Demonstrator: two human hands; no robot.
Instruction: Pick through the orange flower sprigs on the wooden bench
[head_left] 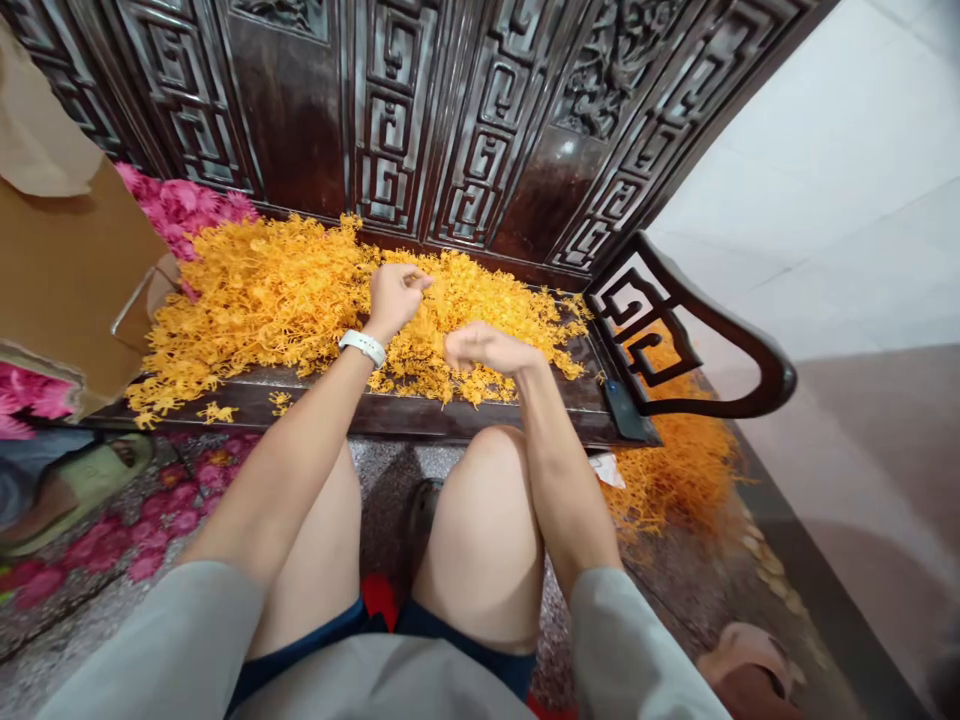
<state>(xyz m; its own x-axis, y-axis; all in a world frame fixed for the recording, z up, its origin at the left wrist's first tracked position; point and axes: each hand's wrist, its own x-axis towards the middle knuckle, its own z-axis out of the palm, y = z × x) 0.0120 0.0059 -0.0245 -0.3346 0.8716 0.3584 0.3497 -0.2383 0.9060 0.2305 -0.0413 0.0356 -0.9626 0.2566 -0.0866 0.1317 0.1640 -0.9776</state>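
Observation:
A big heap of small orange plastic flower pieces (292, 290) covers the seat of a dark carved wooden bench (420, 415). My left hand (396, 292), with a white watch on the wrist, hovers over the middle of the heap with its fingers pinched together; what it holds is too small to make out. Just to the right and nearer me, my right hand (484, 347) is curled closed over the front edge of the heap, its contents hidden. My bare knees sit right in front of the bench.
Pink flower pieces (184, 205) lie behind the orange heap at the left and on the floor (165, 515). A brown cardboard box (64, 270) stands at the left. More orange pieces (675, 480) are piled on the floor under the bench's armrest (697, 330). A green slipper (75, 490) lies at lower left.

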